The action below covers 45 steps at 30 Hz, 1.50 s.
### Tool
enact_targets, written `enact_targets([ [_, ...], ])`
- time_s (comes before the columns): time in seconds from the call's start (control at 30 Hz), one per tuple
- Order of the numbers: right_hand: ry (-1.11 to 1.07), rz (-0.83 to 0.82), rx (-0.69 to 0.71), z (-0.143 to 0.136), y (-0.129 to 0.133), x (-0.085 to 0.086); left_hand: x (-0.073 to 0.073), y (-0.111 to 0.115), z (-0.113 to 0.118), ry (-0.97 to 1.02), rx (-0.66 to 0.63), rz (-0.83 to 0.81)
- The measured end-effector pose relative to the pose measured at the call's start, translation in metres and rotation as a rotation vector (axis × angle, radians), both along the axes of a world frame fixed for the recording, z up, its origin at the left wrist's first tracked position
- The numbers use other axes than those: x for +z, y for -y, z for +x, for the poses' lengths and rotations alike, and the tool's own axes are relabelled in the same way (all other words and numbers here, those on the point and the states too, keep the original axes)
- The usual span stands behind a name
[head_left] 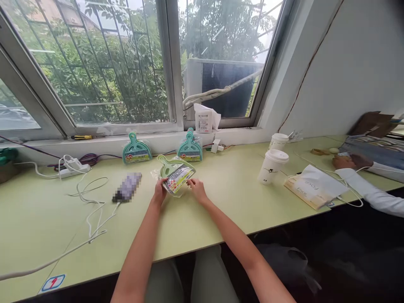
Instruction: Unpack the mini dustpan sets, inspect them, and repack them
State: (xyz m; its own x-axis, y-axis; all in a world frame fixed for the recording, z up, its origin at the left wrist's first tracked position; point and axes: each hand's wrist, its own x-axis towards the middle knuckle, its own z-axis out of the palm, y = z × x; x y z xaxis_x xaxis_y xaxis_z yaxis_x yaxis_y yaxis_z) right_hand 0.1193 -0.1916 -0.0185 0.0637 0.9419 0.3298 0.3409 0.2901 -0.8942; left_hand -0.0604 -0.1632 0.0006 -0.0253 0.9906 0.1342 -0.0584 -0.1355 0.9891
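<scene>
Dustpan set (177, 173) between both hands (179, 189), above table (126, 235).

Trousers (212, 275) — plain, seemingly grey.

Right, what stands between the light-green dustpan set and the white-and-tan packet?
In the head view, a white lidded cup stands between the light-green dustpan set and the white-and-tan packet, nearer the packet. A second cup is just behind it.

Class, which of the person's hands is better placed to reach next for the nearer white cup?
Probably the right hand: it is closer to the white cup, while the left hand holds the wrapped green dustpan set.
</scene>
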Motion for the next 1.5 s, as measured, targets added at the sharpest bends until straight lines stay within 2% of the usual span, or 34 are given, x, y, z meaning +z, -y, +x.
enact_targets([
  [0.1, -0.366, -0.112, 0.017, 0.004, -0.01, -0.008, -0.001, 0.003, 0.006, 0.098, -0.085, -0.091],
  [0.23, -0.71, -0.116, 0.014, 0.011, -0.019, -0.01, 0.004, 0.008, 0.012, 0.122, -0.236, -0.096],
  [0.37, -0.825, -0.203, 0.014, 0.02, -0.022, -0.008, 0.008, 0.01, 0.011, 0.119, -0.303, -0.01],
  [0.5, -0.804, -0.223, 0.042, 0.027, -0.02, -0.005, 0.0, 0.002, 0.01, 0.175, -0.26, -0.07],
  [0.63, -0.784, -0.23, 0.142, 0.031, -0.014, 0.004, -0.008, -0.006, 0.012, 0.291, -0.086, -0.169],
  [0.73, -0.782, -0.218, 0.193, 0.035, -0.011, 0.012, -0.004, -0.013, 0.003, 0.379, 0.056, -0.11],
  [0.77, -0.791, -0.21, 0.192, 0.038, -0.01, 0.014, -0.001, -0.015, -0.004, 0.406, 0.143, -0.064],
  [0.83, -0.834, -0.183, 0.156, 0.045, -0.009, 0.016, 0.005, -0.019, -0.026, 0.416, 0.409, 0.031],
  [0.93, -0.914, -0.152, 0.056, 0.057, -0.011, 0.014, 0.009, -0.019, -0.068, 0.185, 0.892, 0.052],
  [1.03, -0.956, -0.165, -0.025, 0.062, -0.014, 0.007, 0.008, -0.007, -0.099, -0.095, 1.14, 0.026],
  [1.13, -0.944, -0.197, -0.052, 0.058, -0.014, 0.001, 0.01, 0.007, -0.1, -0.356, 1.332, 0.166],
  [1.17, -0.933, -0.205, -0.049, 0.055, -0.013, 0.001, 0.013, 0.01, -0.092, -0.429, 1.325, 0.245],
  [1.2, -0.922, -0.211, -0.039, 0.052, -0.013, 0.0, 0.015, 0.012, -0.081, -0.457, 1.239, 0.319],
  [1.23, -0.913, -0.213, -0.025, 0.048, -0.011, 0.0, 0.017, 0.012, -0.068, -0.437, 1.081, 0.36],
  [1.3, -0.898, -0.202, 0.024, 0.041, -0.008, 0.002, 0.018, 0.01, -0.034, -0.285, 0.608, 0.304],
  [1.33, -0.888, -0.193, 0.055, 0.038, -0.007, 0.003, 0.015, 0.009, -0.016, -0.152, 0.353, 0.177],
  [1.37, -0.875, -0.183, 0.087, 0.035, -0.006, 0.003, 0.011, 0.007, 0.0, -0.128, 0.243, 0.114],
  [1.43, -0.817, -0.185, 0.125, 0.033, -0.007, 0.004, -0.001, 0.005, 0.026, -0.091, 0.108, 0.035],
  [1.5, -0.697, -0.264, 0.11, 0.036, -0.01, 0.003, -0.013, 0.002, 0.038, -0.003, 0.005, -0.103],
])
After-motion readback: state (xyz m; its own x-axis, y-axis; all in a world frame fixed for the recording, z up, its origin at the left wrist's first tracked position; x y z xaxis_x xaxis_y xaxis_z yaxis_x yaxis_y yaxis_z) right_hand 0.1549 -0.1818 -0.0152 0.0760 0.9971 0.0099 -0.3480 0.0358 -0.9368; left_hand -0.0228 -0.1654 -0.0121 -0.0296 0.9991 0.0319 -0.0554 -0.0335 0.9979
